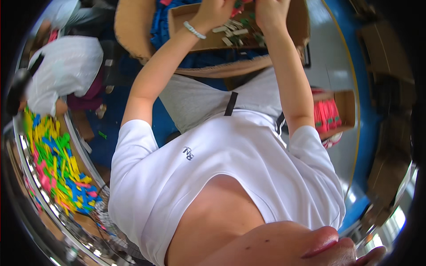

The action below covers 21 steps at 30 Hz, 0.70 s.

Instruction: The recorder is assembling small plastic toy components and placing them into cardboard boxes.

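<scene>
At the top edge my left hand (pixel 216 12), with a pale bracelet on its wrist, has its fingers closed on a small red-and-green piece (pixel 238 7). Close by on the right is my right hand (pixel 271 14); its fingers run out of the picture, so their grip is hidden. Below both hands lies a shallow cardboard box (pixel 188 46). In it are several white flat pieces (pixel 231 32) and some small green parts (pixel 248 22). This box rests inside a larger cardboard carton (pixel 132 27), over blue material (pixel 160 24).
On the left, a long bin holds many coloured plastic pieces (pixel 64 162). A person in a white top (pixel 71 66) sits beside it. At right, an open carton (pixel 347 106) contains red-pink items (pixel 326 114). The floor (pixel 341 57) is grey and blue with a yellow line.
</scene>
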### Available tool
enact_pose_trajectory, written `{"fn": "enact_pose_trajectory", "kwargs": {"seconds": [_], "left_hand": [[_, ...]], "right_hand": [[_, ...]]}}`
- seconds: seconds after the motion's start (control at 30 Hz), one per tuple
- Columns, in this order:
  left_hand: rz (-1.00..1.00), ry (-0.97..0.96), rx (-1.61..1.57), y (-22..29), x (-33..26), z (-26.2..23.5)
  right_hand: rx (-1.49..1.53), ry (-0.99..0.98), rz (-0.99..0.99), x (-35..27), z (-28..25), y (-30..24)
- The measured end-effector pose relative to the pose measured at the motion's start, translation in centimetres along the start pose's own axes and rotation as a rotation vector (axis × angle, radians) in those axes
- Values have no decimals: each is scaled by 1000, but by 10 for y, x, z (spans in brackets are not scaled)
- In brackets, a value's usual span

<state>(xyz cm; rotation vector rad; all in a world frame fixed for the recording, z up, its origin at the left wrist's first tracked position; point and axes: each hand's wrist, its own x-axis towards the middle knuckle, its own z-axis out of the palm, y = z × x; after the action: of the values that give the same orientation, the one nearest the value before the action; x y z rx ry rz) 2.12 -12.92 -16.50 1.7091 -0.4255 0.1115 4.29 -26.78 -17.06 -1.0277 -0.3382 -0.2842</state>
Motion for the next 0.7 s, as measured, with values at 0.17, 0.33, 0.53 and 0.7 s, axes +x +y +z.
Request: {"fn": "enact_pose_trajectory", "kwargs": {"seconds": [0.17,0.33,0.53,0.7], "left_hand": [[326,-308,-11,0,18,29],[137,-447,106,-49,53,-3],[-15,-145,479,-184,120,-61],[-2,-193,633,-254,163,-9]], "right_hand": [[-193,99,-258,-35,-114,-45],[-1405,424,-426,-123,-281,-163],[-1851,154,426,-226,-483,-168],[-1883,122,789,-263,-532,-165]]}}
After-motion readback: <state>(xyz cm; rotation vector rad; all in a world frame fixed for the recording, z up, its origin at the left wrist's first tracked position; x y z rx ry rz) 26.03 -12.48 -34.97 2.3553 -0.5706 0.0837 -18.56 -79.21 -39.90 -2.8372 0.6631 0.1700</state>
